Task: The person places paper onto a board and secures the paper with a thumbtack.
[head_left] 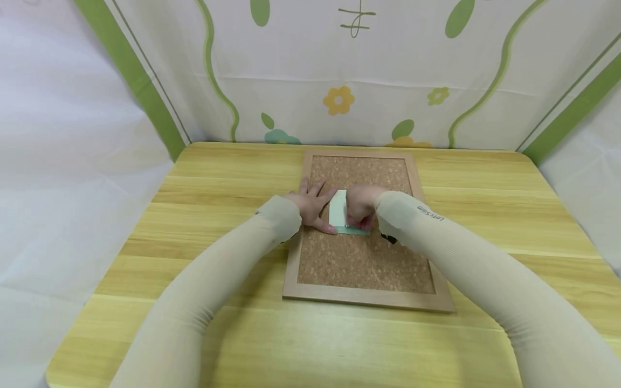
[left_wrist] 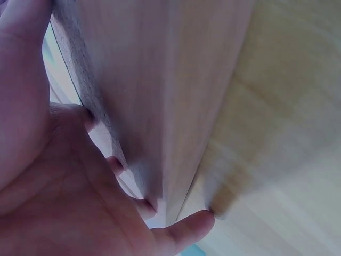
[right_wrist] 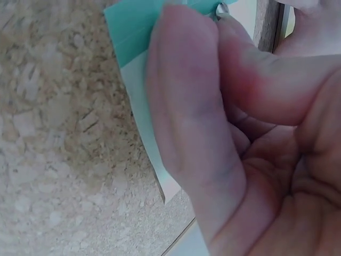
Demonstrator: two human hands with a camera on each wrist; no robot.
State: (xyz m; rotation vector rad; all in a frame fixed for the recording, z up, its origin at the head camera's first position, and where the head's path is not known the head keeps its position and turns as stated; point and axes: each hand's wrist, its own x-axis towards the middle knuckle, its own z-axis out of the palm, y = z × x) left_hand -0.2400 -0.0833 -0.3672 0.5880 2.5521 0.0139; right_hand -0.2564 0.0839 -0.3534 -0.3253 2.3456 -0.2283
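A white paper card (head_left: 337, 209) with a teal strip along its near edge lies on a framed cork board (head_left: 366, 264). My left hand (head_left: 312, 207) rests with spread fingers over the board's left frame, its thumb and a fingertip beside the card's left edge. In the left wrist view the little finger of this hand (left_wrist: 69, 186) reaches past the frame to the table. My right hand (head_left: 361, 205), fingers curled, pinches a small silver thumbtack (right_wrist: 222, 9) at the teal strip. The tack is mostly hidden by the thumb and index finger.
The cork board's wooden frame (head_left: 368, 296) lies flat on a wood-grain table (head_left: 233, 167). A white curtain (head_left: 291, 59) with printed flowers and leaves hangs along the table's far edge, and white cloth is at both sides.
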